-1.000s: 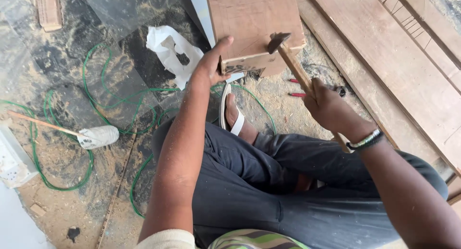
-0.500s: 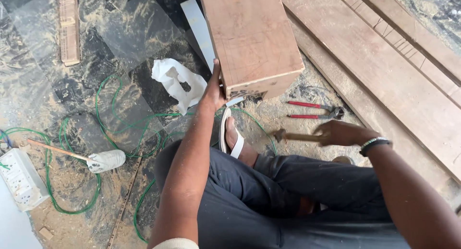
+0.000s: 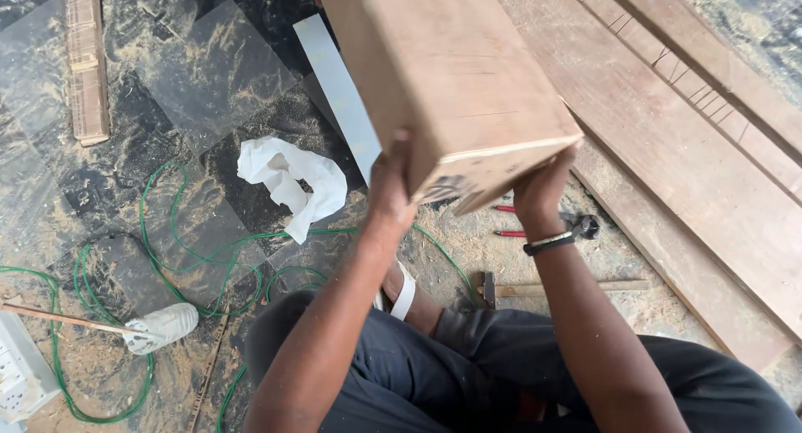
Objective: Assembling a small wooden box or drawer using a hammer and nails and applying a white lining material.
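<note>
Head camera: a seated person's left hand (image 3: 391, 187) and right hand (image 3: 541, 189) grip the near end of a wooden box (image 3: 443, 74), lifted off the sawdust-strewn floor (image 3: 192, 82). A hammer (image 3: 551, 288) lies just beneath the right forearm, red-handled pliers (image 3: 547, 227) beyond it, planks (image 3: 685, 132) at right.

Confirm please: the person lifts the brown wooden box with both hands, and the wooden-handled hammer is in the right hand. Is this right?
Not quite. The head view shows the wooden-handled hammer lying on the sawdust-covered floor, not in a hand. Both the left hand and the right hand grip the brown wooden box, as you said.
</note>
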